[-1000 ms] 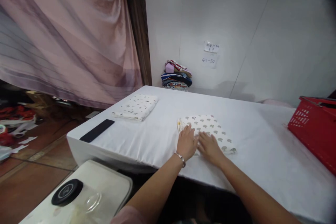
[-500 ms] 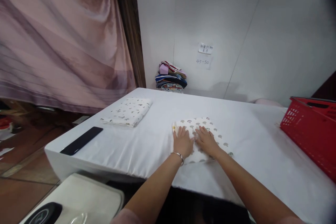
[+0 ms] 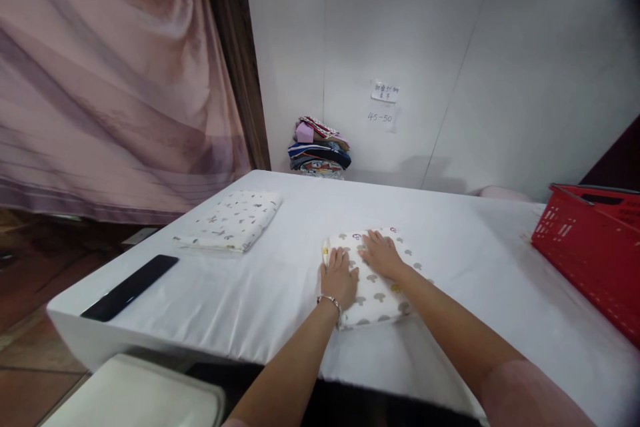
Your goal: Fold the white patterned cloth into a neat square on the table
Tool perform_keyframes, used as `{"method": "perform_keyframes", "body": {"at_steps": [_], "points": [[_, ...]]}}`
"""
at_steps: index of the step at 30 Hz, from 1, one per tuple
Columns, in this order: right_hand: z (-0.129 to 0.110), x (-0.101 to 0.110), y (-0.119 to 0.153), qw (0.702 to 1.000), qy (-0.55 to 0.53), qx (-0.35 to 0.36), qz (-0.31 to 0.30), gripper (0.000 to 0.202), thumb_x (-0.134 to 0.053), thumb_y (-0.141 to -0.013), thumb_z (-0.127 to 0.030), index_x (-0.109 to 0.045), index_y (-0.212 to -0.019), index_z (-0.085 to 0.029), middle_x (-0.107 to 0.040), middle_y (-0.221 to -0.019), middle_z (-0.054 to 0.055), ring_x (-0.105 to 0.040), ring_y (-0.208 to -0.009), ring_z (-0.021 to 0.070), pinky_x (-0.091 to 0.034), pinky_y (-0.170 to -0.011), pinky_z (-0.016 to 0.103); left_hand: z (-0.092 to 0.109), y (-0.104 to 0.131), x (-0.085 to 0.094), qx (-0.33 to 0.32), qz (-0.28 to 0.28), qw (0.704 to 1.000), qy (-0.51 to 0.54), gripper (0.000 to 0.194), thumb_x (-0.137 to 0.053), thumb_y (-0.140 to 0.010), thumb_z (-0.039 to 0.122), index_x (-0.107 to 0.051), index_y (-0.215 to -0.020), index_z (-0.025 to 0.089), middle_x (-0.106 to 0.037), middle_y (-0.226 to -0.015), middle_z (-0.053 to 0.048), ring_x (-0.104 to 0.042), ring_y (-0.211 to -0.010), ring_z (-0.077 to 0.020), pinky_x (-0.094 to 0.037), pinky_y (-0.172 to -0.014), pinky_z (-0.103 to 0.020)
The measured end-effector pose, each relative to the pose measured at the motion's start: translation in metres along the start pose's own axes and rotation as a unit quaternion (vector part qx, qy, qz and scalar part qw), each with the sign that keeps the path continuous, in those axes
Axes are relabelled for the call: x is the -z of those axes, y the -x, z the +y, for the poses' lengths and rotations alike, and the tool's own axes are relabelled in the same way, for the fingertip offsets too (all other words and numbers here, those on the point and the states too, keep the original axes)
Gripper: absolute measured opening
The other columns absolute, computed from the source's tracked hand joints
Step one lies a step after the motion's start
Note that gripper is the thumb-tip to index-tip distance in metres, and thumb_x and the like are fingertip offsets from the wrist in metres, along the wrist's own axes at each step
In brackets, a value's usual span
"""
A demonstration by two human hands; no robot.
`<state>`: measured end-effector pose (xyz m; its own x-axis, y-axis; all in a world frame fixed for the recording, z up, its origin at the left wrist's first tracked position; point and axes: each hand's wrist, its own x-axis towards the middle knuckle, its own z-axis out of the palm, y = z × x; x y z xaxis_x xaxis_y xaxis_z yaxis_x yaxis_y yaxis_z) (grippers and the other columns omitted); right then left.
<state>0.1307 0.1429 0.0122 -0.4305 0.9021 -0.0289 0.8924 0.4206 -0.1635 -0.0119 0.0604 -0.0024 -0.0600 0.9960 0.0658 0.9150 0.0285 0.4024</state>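
Plainly, the folded cloth (image 3: 373, 293) is soft, thin and white, a rough rectangle dotted with grey mushroom shapes, lying near the front edge of the desk (image 3: 310, 213), whose smooth white cover wrinkles along that side. The left hand (image 3: 340, 280), with a shiny bracelet (image 3: 330, 303) at its wrist, and the right hand (image 3: 381, 255) lie palm down on it, apart, fingers extended and gripping nothing. A second folded cloth (image 3: 233, 220) and a glossy black slab (image 3: 130, 288) lie to the left. The right forearm hides part of the mushroom print; the red plastic basket (image 3: 587, 247) and the pale box (image 3: 137, 393) are cut off. Half a second ago the hands nearly touched mid-cloth; now the right has slid toward the far edge.
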Motion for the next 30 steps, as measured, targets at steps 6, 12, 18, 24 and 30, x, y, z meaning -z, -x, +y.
{"method": "perform_keyframes", "body": {"at_steps": [6, 12, 18, 24, 30], "points": [[0.000, -0.017, -0.016, 1.000, 0.017, -0.004, 0.013, 0.060, -0.023, -0.088, -0.052, -0.021, -0.140, -0.022, -0.011, -0.149, 0.006, -0.005, -0.135, 0.0219, -0.004, -0.105, 0.047, -0.001, 0.000, -0.001, 0.000, 0.006, 1.000, 0.012, 0.049, -0.031, -0.088, 0.038, -0.034, -0.135, 0.023, -0.019, -0.147, -0.004, -0.009, -0.136, -0.0221, -0.020, -0.106, -0.047], [0.003, 0.003, -0.001, 0.999, -0.037, -0.016, -0.028, 0.057, -0.033, -0.086, -0.049, -0.030, -0.137, -0.023, -0.015, -0.148, 0.007, -0.009, -0.135, 0.0230, -0.009, -0.105, 0.048, 0.000, 0.000, 0.004, 0.003, -0.004, 1.000, 0.021, 0.049, -0.031, -0.088, 0.038, -0.035, -0.134, 0.022, -0.019, -0.147, -0.003, -0.008, -0.136, -0.0212, -0.019, -0.106, -0.047], [0.057, 0.000, 0.072, 0.983, -0.088, -0.153, 0.048, 0.055, -0.044, -0.080, -0.043, -0.042, -0.130, -0.021, -0.033, -0.141, 0.010, -0.024, -0.131, 0.0266, -0.021, -0.103, 0.046, -0.001, 0.003, 0.005, 0.002, -0.006, 0.999, 0.036, 0.049, -0.031, -0.088, 0.037, -0.035, -0.134, 0.022, -0.019, -0.147, -0.003, -0.009, -0.136, -0.0204, -0.019, -0.106, -0.047], [0.084, -0.019, 0.137, 0.911, -0.290, -0.261, 0.132, 0.066, -0.042, -0.078, -0.055, -0.037, -0.133, -0.019, -0.046, -0.133, 0.009, -0.045, -0.120, 0.0231, -0.035, -0.099, 0.037, -0.006, -0.011, 0.012, -0.013, 0.004, 0.999, 0.049, 0.044, -0.030, -0.088, 0.041, -0.042, -0.128, 0.025, -0.022, -0.147, -0.003, -0.010, -0.136, -0.0217, -0.015, -0.106, -0.049], [0.070, -0.022, 0.131, 0.899, -0.310, -0.273, 0.144, 0.066, -0.046, -0.076, -0.048, -0.041, -0.131, -0.014, -0.049, -0.130, 0.010, -0.045, -0.120, 0.0225, -0.036, -0.099, 0.035, -0.033, -0.058, 0.024, 0.029, -0.003, 0.999, 0.030, 0.044, -0.031, -0.089, 0.037, -0.041, -0.128, 0.022, -0.033, -0.141, -0.007, -0.028, -0.130, -0.0211, -0.025, -0.103, -0.039]]}}
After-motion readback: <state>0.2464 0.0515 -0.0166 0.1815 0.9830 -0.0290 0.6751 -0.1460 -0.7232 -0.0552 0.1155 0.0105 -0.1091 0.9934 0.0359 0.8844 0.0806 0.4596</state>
